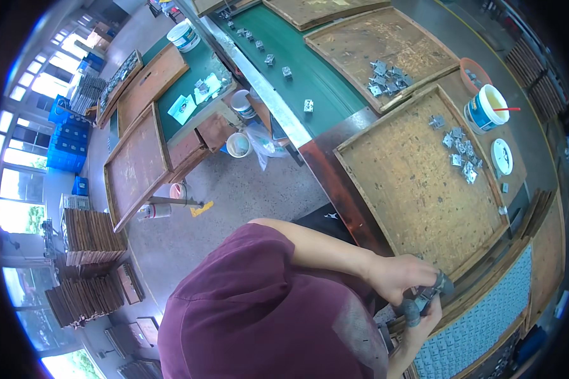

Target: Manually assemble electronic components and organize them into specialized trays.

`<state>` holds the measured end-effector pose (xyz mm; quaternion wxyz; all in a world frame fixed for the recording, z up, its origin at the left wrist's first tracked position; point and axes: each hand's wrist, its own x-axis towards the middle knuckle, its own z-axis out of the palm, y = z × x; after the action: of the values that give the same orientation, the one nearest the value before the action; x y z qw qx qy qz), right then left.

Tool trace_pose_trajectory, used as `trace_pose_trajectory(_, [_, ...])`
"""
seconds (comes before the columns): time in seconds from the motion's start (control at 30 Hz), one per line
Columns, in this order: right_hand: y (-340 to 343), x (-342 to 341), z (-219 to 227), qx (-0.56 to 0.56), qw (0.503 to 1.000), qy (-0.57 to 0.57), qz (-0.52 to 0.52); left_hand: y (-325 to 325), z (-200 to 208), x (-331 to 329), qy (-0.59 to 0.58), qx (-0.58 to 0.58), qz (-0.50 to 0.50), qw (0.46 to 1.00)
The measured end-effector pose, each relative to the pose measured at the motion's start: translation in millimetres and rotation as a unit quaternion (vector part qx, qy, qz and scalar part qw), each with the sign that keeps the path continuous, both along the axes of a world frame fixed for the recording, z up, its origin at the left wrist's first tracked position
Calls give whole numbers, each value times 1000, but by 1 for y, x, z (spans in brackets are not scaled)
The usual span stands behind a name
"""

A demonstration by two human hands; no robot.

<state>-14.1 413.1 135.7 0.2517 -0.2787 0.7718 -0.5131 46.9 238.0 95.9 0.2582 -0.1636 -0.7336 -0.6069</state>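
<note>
Close together over the near edge of a shallow wooden tray [417, 189], my left hand [401, 276] and my right hand [428, 318] both grip one small grey metal part [426, 293]. Dark finger covers sit on some of the fingertips, and they hide much of the part. Toward the tray's far right side lies a loose cluster of similar silvery metal pieces [461, 150]. Just right of my hands is another wooden-framed tray, filled with rows of small pale blue-grey parts [480, 316].
A green conveyor belt [332, 88] carries a spaced line of small metal boxes [308, 106]. Another wooden tray [354, 47] with a metal pile lies beyond. At right stand a white tub [487, 107], an orange bowl [466, 71] and a round white dish [501, 156].
</note>
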Motion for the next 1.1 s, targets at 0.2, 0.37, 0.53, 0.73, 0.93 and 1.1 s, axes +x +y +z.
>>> trace_pose_trajectory(0.2, [17,-5,-8,-7,1000,23,-5,4,14,-3,62,-73,33,995])
trace_pose_trajectory(0.37, [5,-9,-8,-17,999,10,-42,7,4,-13,52,-94,29,994])
trace_pose_trajectory(0.53, [-6,-5,-10,-81,989,-7,-121,1,0,-23,32,-123,64,990])
trace_pose_trajectory(0.73, [9,-5,-10,-13,986,65,-151,-3,0,-20,-94,-139,79,983])
trace_pose_trajectory(0.93, [28,-16,-18,33,984,174,-3,-24,12,-10,-202,-16,-79,976])
trace_pose_trajectory(1.1, [29,-17,-17,67,959,275,29,-28,9,1,-286,152,-156,933])
